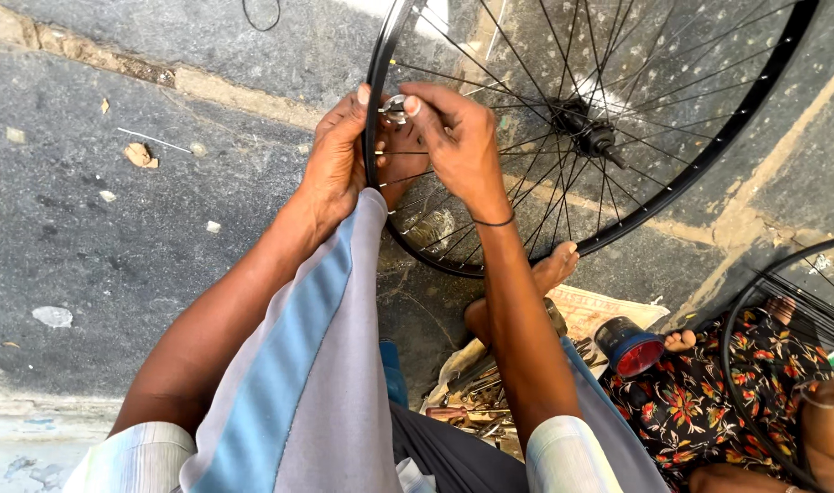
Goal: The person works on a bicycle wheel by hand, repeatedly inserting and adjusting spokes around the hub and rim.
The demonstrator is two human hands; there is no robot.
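A black bicycle wheel rim (pixel 742 111) with thin spokes and a dark hub (pixel 588 133) stands upright in front of me, resting against my knee. My left hand (pixel 333 162) grips the rim's left edge from outside. My right hand (pixel 453 141) reaches through the spokes and pinches a small round metal spoke tool (pixel 396 109) at the rim, thumb and fingers closed on it. A thin black band circles my right wrist. My raised knee in grey and blue cloth (pixel 307 365) lies between my arms.
Rough grey pavement with stone strips lies beneath. A pile of metal tools (pixel 476 402) sits by my bare foot (pixel 549 274). A dark can with a red lid (pixel 629 347) stands right of it. Another person in flowered cloth (pixel 709 402) holds a second wheel (pixel 782 301) at right.
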